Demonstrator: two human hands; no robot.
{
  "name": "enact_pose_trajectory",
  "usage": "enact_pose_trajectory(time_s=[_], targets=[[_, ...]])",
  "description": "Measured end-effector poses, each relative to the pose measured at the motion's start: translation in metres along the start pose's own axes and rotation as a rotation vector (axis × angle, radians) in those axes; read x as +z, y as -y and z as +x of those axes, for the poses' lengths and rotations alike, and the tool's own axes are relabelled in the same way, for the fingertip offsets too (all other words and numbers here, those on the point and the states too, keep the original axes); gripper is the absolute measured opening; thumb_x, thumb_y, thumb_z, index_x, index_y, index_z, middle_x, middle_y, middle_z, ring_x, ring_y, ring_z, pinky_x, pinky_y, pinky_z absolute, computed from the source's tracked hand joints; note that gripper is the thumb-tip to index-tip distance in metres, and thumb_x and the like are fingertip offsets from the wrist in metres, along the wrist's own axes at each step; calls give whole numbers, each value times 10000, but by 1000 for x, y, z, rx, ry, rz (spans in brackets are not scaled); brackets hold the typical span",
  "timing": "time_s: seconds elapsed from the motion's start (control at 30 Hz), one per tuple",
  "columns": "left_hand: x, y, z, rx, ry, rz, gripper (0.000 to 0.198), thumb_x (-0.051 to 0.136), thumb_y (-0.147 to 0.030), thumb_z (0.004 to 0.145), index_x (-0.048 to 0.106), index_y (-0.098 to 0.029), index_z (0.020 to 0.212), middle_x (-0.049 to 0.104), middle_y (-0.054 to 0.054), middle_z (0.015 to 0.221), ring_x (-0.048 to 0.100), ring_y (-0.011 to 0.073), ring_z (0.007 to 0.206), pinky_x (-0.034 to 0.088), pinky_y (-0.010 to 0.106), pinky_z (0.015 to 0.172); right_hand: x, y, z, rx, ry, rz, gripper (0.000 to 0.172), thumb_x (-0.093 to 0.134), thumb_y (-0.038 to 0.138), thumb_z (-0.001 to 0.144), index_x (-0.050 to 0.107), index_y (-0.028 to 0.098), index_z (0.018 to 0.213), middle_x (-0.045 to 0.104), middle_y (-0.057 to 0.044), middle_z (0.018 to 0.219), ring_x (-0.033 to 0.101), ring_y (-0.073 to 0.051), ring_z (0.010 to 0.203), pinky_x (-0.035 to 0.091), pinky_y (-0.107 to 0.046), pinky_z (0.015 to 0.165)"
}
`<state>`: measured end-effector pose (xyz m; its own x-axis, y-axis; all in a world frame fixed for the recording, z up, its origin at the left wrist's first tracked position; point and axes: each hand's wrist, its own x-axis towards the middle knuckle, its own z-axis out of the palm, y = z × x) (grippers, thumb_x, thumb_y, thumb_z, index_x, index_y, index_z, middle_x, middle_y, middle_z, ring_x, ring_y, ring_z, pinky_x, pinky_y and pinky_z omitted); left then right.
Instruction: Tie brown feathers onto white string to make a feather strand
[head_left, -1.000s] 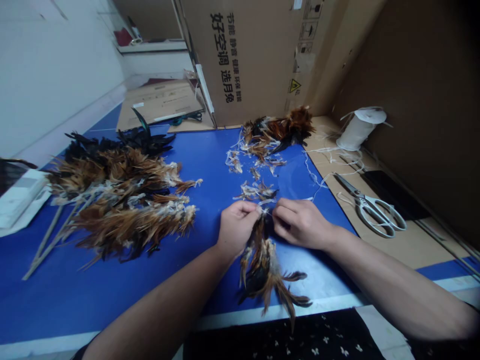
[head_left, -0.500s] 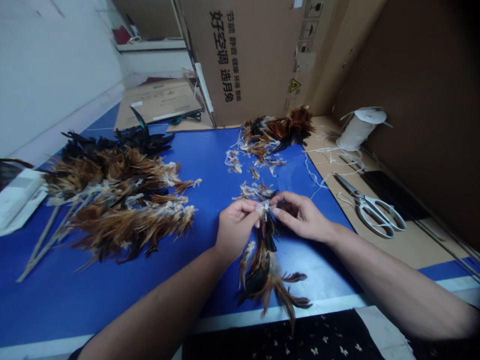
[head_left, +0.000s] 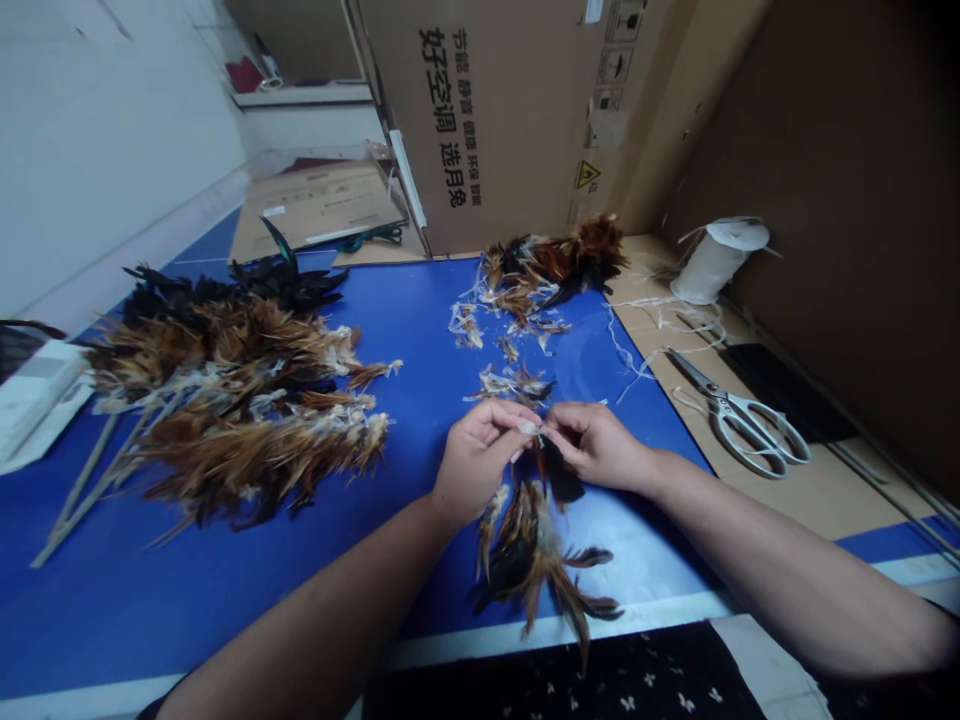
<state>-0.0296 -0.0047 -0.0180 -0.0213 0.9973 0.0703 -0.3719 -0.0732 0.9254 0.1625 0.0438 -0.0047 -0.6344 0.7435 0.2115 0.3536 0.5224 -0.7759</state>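
Observation:
Both of my hands meet over the blue table top (head_left: pixel 420 300). My left hand (head_left: pixel 476 455) pinches the pale quill end of a small bunch of brown and black feathers (head_left: pixel 529 545) that trails toward the table's near edge. My right hand (head_left: pixel 600 445) pinches the same quill end from the right, with a dark feather hanging under its fingers. Just beyond my hands lie loose feather scraps (head_left: pixel 514 382).
A big heap of brown and black feathers on sticks (head_left: pixel 225 400) fills the left. A smaller feather pile (head_left: pixel 555 265) lies at the back. Scissors (head_left: pixel 739 415), a spool of white string (head_left: pixel 716 262) and a large cardboard box (head_left: pixel 495 110) stand to the right and rear.
My right hand has opened from a fist into a fingertip pinch and moved close to my left hand. A dark feather now hangs apart from the bunch under my right fingers.

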Motion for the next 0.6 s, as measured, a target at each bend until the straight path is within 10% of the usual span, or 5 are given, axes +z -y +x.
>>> enact_pose_trajectory(time_s=[0.27,0.6], targets=[[4,-3,0,-190,-36,12,213,822,-279,787,649,-155,788,672,24,716,514,81,571,399,222,578,-1,3,-3,-210,77,-543,159,486,182,966,525,186,812,581,-23,722,417,-127,579,288,-279,587],[0,-2,-4,-220,-39,17,221,795,-283,818,619,-158,772,658,18,685,463,67,525,356,222,555,1,-4,-9,-316,122,-662,153,472,192,1001,545,174,867,569,-26,754,382,-133,585,277,-292,590]])
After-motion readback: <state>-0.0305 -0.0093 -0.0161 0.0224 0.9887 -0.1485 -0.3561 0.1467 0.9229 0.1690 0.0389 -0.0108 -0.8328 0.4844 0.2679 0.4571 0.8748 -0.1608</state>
